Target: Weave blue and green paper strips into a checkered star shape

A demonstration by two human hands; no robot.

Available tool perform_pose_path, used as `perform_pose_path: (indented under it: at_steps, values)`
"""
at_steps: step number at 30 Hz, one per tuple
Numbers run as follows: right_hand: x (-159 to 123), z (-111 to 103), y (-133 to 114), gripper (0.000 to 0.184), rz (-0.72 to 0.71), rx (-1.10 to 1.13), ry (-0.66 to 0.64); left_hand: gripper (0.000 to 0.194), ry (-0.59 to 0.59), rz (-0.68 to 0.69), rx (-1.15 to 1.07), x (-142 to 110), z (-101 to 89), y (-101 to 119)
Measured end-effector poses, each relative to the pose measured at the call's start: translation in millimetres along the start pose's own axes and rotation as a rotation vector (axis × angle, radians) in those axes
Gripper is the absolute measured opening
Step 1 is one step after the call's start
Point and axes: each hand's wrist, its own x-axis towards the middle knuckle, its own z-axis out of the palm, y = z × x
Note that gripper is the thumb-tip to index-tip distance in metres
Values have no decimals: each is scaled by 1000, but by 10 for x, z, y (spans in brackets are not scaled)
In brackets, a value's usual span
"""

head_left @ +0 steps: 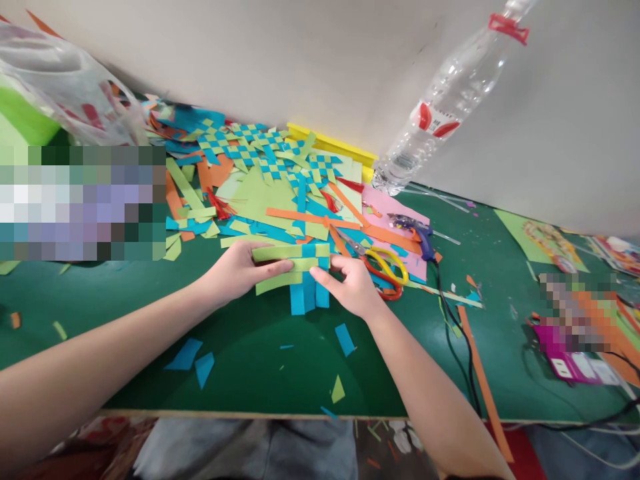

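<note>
The 2 forearms rise from the lower corners and converge near the frame's centre. There the left hand and right hand pinch a woven paper piece between thumbs and fingers, 1 at each side. Its green strips lie nearly level, ends pointing left; its blue strips point down. At upper right, a tilted bottle bears a red-and-white label, too small to read.
</note>
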Motion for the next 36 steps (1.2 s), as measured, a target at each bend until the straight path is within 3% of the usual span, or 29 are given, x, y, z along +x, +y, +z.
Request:
perform_pose_path:
  at_steps: [3, 7, 11, 14, 18, 21, 24, 31, 36]
  values:
    - [-2, 14, 23, 24, -14, 26, -19, 26, 24, 20, 60, -2, 1, -4]
    - [14, 23, 70, 25, -67, 24, 16, 31, 31, 57, -59, 8, 21, -3]
    - [33, -19, 105, 20, -167, -206, 305, 30, 153, 95, -200, 34, 37, 0]
    - [21, -68, 127, 17, -349, -452, 470, 22, 214, 86, -263, 37, 44, 17]
    - [-34, -100, 132, 35, -549, -664, 399, 21, -15, 88, -143, -6, 66, 46]
    - [-73, -100, 127, 39, -582, -748, 332, 23, -180, 98, -130, -39, 88, 30]
    - [-92, -97, 129, 39, -572, -772, 280, 33, -252, 115, -209, -51, 98, 9]
    - [-109, -83, 90, 38, -538, -766, 187, 36, -221, 27, -275, -50, 100, 23]
    - [-93, -63, 81, 44, -587, -806, 262, 30, -142, 3, -251, -18, 106, -48]
